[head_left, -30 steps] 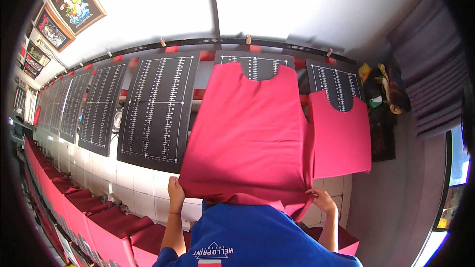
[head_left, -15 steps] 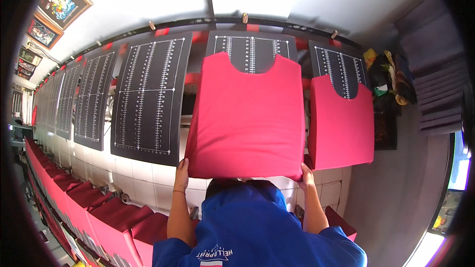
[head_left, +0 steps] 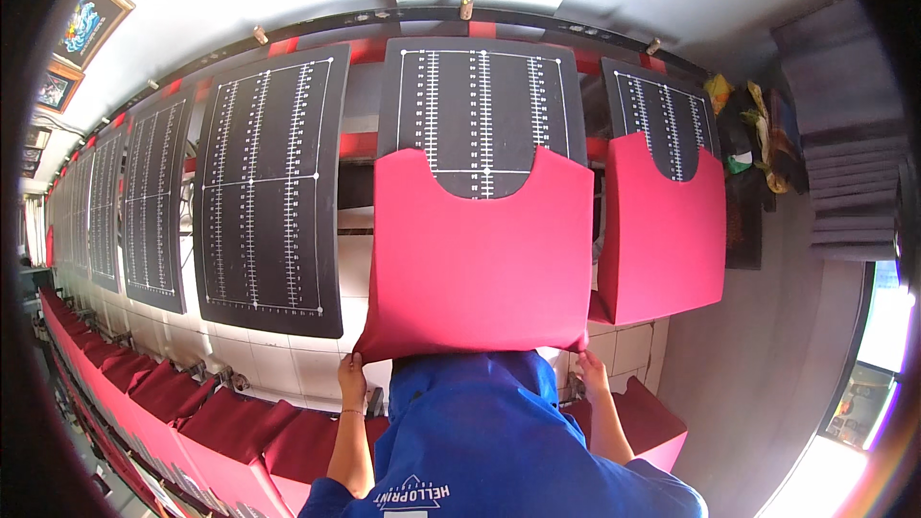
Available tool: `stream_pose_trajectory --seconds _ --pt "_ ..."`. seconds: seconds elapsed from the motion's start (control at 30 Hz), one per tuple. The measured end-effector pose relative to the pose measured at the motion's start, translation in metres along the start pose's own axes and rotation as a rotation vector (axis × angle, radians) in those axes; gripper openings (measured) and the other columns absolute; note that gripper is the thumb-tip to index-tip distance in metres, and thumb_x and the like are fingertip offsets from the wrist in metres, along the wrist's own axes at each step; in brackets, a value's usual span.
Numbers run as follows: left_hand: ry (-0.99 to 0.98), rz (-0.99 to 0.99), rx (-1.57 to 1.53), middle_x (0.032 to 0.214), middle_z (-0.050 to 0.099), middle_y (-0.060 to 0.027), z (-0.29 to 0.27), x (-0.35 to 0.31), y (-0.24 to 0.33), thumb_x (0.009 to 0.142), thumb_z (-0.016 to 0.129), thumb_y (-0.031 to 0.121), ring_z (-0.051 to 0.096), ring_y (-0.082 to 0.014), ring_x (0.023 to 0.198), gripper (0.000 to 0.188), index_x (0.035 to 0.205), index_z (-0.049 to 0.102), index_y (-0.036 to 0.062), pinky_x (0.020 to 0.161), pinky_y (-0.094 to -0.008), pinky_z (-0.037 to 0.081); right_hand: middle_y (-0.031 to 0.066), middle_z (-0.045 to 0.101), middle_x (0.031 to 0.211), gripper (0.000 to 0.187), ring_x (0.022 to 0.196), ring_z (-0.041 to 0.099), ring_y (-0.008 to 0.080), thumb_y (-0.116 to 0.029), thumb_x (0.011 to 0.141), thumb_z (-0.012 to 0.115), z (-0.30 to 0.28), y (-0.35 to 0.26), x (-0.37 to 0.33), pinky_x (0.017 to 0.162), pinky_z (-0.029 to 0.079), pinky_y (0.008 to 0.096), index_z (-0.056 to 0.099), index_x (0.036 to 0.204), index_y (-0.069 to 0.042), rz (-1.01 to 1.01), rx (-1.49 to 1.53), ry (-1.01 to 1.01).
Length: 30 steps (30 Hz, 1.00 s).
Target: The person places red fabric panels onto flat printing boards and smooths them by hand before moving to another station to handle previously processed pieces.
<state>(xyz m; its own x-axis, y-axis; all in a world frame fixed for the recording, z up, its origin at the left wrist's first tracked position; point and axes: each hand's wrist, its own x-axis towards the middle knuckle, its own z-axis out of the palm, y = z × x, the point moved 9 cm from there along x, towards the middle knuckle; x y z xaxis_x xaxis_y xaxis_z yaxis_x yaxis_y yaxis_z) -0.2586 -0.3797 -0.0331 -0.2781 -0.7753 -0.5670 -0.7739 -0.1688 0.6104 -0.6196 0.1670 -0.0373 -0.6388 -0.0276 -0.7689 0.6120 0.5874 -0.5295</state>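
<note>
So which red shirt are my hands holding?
The centre red shirt, its lower corners in your left hand and right hand; the shirt to its right is untouched.

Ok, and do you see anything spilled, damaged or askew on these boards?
Nothing stands out. The red garment lies fairly straight on its black board; its lower corners stretch where the left hand and right hand hold them. No spill or damage shows.

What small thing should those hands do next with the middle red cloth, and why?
Perhaps smooth down the near edge of the red cloth: its top lies nearly flat over the black board, but the near corners, held by the left hand and the right hand, look pulled out of line.
</note>
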Motion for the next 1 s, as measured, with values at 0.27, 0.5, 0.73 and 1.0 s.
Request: stream_pose_trajectory --seconds 0.27,0.5,0.73,1.0 --pt "0.221 0.837 0.190 0.088 0.066 -0.0170 0.020 -0.012 0.354 0.093 0.061 0.009 0.064 -0.0345 0.081 0.017 0.107 0.065 -0.0009 0.073 -0.0415 0.051 0.0231 0.064 0.120 0.040 0.109 0.062 0.0398 -0.027 0.097 0.059 0.086 -0.405 -0.019 0.095 0.048 0.0493 0.057 0.134 -0.010 -0.742 -0.625 -0.131" --pt "0.197 1.086 0.504 0.120 0.059 -0.0147 0.076 0.123 0.478 0.090 0.065 0.012 0.052 -0.0364 0.114 0.028 0.117 0.060 0.0055 0.098 -0.0465 0.041 0.0104 0.068 0.104 0.026 0.111 0.061 0.0317 -0.016 0.092 0.065 0.132 -0.518 0.055 0.099 0.044 0.0466 0.065 0.116 -0.004 -1.051 -0.870 0.270" --pt "0.072 1.217 0.318 0.087 0.066 -0.0182 0.064 0.147 0.501 0.096 0.062 0.018 0.065 -0.0397 0.077 0.017 0.095 0.059 0.0009 0.065 -0.0437 0.051 0.0074 0.066 0.089 0.007 0.078 0.067 0.0321 -0.016 0.092 0.064 0.125 -0.527 0.064 0.065 0.054 0.0421 0.063 0.093 -0.009 -1.369 -0.629 0.257" --pt "-0.002 1.231 0.453 0.089 0.066 -0.0169 0.078 0.181 0.523 0.096 0.061 0.020 0.064 -0.0403 0.078 0.019 0.095 0.059 0.0019 0.066 -0.0460 0.051 0.0039 0.067 0.087 0.011 0.070 0.068 0.0290 -0.021 0.093 0.064 0.136 -0.563 0.080 0.060 0.054 0.0392 0.066 0.090 -0.011 -1.406 -0.716 0.327"
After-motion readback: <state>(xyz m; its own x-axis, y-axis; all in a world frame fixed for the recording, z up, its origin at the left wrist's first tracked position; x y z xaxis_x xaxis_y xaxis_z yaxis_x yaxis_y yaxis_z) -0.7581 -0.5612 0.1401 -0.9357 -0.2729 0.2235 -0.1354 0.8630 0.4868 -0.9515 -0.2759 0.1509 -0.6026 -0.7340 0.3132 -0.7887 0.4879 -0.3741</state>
